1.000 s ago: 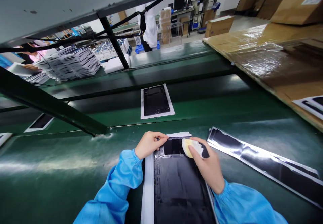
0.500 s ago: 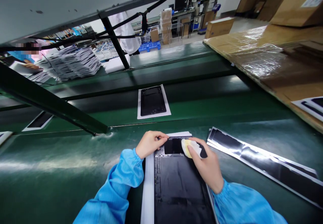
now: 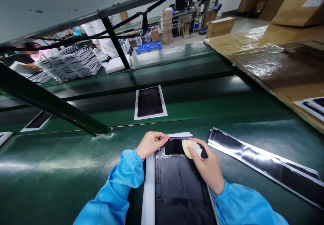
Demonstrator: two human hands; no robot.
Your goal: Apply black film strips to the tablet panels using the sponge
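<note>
A long black panel (image 3: 181,188) lies on a white sheet (image 3: 148,191) on the green bench in front of me. My left hand (image 3: 150,144) rests curled on the panel's far left corner, fingertips pinching its top edge. My right hand (image 3: 207,166) presses a pale yellow pad (image 3: 188,146) with a black part against the panel's far right corner. Both arms wear blue sleeves.
A second black panel on white sheet (image 3: 150,102) rides the green conveyor (image 3: 202,106) beyond. Long glossy black strips (image 3: 263,166) lie to my right. Wrapped cardboard (image 3: 273,52) sits far right. Stacks of sheets (image 3: 73,63) and a person's hand are far left. A dark beam (image 3: 50,105) crosses left.
The panel on the conveyor has drifted left. A person in white in the background has walked left. My hands have barely moved.
</note>
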